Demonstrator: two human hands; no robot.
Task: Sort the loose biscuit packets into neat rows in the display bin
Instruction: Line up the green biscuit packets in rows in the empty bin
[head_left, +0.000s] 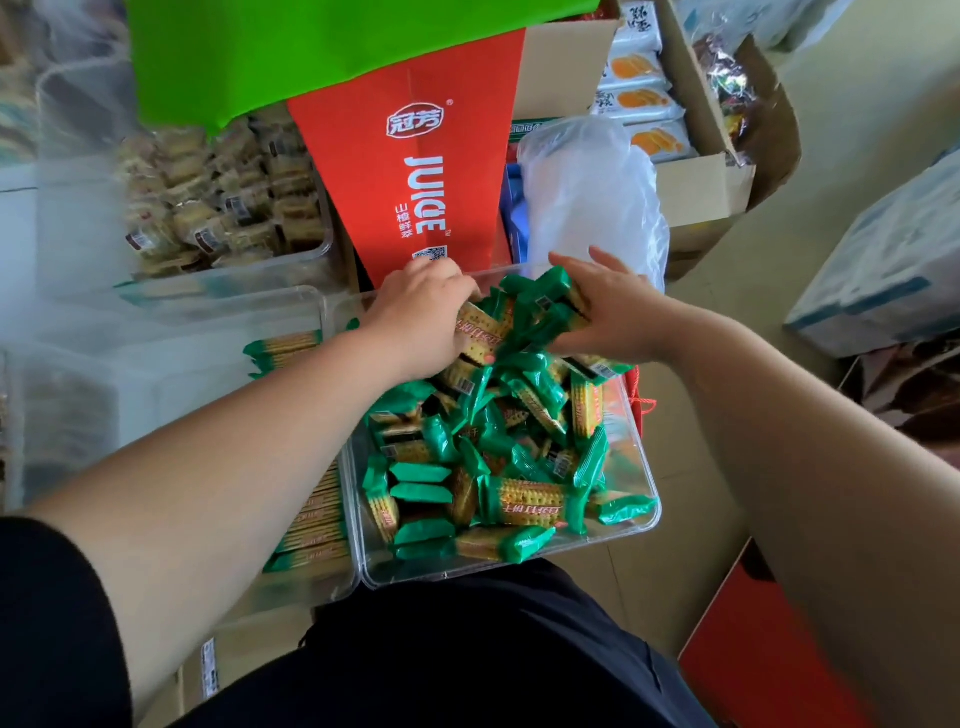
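At the far end of the clear plastic display bin (636, 512), the left hand (415, 312) and right hand (610, 309) each clutch green-wrapped biscuit packets (524, 501). Below the hands, more packets lie jumbled.

Bare arms stretched forward, left hand (421, 312) and right hand (610, 312) curled; both gripping packets (543, 301)

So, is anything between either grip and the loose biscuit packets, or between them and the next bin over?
Nothing blocks the grips: the left grip and right grip hold packets at the far end of the clear bin. Toward the neighbouring bin on the left, only the two side-by-side walls stand between.
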